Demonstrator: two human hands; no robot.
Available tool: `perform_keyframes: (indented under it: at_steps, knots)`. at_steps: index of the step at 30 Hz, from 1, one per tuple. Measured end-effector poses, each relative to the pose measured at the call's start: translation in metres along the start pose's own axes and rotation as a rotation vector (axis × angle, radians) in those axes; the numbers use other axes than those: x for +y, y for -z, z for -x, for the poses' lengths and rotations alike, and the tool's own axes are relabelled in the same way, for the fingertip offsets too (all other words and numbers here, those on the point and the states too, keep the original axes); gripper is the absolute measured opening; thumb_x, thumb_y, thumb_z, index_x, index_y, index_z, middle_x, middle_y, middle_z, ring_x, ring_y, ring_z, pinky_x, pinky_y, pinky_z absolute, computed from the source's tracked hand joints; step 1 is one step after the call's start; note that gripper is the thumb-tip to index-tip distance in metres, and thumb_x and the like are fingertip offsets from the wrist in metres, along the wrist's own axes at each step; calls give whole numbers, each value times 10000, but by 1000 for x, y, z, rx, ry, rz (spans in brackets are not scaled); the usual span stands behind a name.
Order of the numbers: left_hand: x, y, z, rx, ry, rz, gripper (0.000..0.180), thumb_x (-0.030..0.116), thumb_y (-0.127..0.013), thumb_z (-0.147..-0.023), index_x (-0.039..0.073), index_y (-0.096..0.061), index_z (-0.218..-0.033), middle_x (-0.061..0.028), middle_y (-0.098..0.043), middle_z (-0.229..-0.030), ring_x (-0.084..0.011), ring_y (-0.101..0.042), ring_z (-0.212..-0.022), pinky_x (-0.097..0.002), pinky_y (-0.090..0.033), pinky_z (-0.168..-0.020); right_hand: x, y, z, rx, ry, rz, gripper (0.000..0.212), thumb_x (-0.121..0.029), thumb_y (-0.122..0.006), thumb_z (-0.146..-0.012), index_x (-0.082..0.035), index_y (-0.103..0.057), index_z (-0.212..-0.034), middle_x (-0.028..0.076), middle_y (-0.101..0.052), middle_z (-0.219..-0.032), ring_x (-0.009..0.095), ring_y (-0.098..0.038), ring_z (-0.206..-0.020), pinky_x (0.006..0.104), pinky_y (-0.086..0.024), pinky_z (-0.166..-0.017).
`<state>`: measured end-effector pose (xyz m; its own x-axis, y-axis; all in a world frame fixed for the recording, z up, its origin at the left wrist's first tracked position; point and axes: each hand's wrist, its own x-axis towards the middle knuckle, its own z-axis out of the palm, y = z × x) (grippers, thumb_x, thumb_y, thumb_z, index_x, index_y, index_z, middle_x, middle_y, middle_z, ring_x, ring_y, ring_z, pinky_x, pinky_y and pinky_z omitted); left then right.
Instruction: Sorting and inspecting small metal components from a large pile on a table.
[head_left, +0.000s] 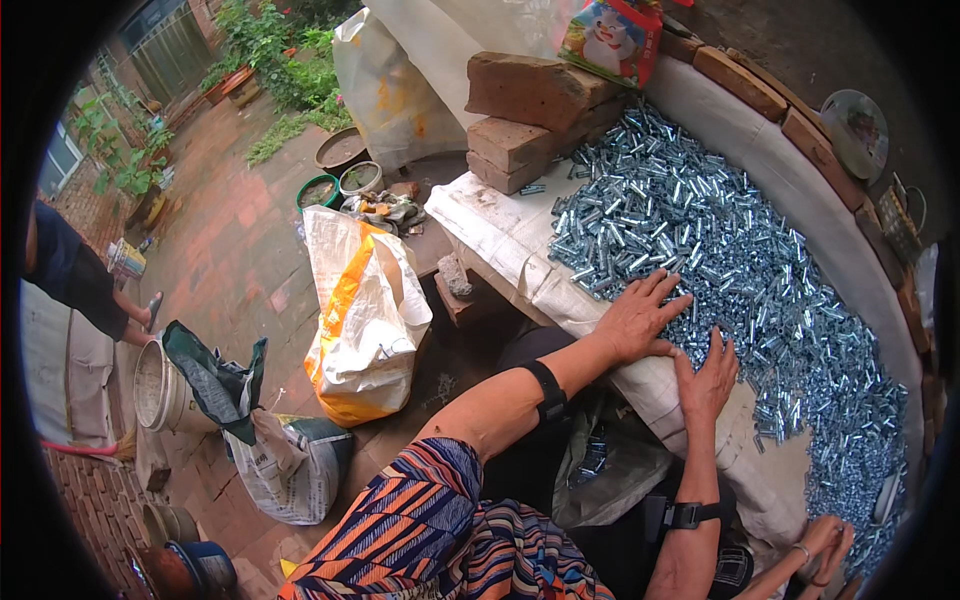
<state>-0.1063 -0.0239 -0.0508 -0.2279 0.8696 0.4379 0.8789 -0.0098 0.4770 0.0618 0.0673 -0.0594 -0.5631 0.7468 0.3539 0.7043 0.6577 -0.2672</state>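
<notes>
A broad heap of shiny blue-silver metal sleeves (690, 215) covers the cloth-topped table (490, 225). Smaller bright metal pieces (700, 325), too tiny to name surely, lie along the heap's near edge. My left hand (643, 318) rests at that edge, fingers stretched and spread over the small pieces. Just right of it and nearer to me, my right hand (708, 380) lies with its fingers apart, fingertips at the same pieces. Neither hand visibly holds anything. Below the table edge, an opened grey sack (620, 480) at my lap has a few metal pieces in it.
Another person's hands (828, 548) work at the heap's lower right end. Bricks (510, 150) stand stacked at the far left corner, and more bricks (740, 85) line the far rim. A white-and-orange sack (365, 320) and a white bucket (165, 385) stand on the left floor.
</notes>
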Motion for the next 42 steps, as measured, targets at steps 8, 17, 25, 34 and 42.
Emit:
perform_keyframes:
  at_steps: [8, 17, 25, 34, 42]
  knots:
    - [0, -1, -1, 7, -12, -6, 831, 434, -764, -698, 127, -431, -1395, -182, -339, -1472, -386, -276, -1381, -508, -269, -1104, 2, -1, -1, 14, 13, 4, 730, -390, -720, -770, -60, -459, -1366, 300, -404, -1371, 439, -383, -1269, 500, -298, -1077]
    - [-1, -1, 2, 38, -30, 3, 827, 428, -763, -696, 118, -436, -1390, -177, -350, -1465, -375, -287, -1377, -499, -285, -1093, 2, -1, 2, 20, 26, -5, 723, -377, -720, -766, -52, -461, -1358, 305, -415, -1355, 445, -392, -1256, 505, -300, -1075]
    - [-1, -1, -1, 27, -26, 1, 820, 432, -764, -698, 127, -441, -1387, -176, -349, -1462, -373, -286, -1376, -507, -290, -1086, 2, -1, 1, 32, 29, -10, 715, -382, -715, -773, -46, -468, -1354, 308, -419, -1355, 443, -399, -1250, 501, -296, -1075]
    - [-1, -1, 1, 41, -31, -11, 819, 452, -758, -700, 131, -446, -1385, -179, -350, -1460, -383, -294, -1368, -503, -285, -1093, 1, 1, 2, 14, 18, -21, 713, -376, -710, -779, -55, -461, -1365, 302, -408, -1368, 439, -383, -1266, 500, -292, -1078]
    - [-1, -2, 1, 38, -33, -3, 822, 451, -761, -698, 136, -447, -1388, -185, -346, -1463, -392, -302, -1363, -500, -289, -1095, 0, 0, 3, 26, 13, -23, 733, -402, -729, -759, -62, -472, -1356, 300, -412, -1367, 442, -380, -1270, 508, -295, -1074]
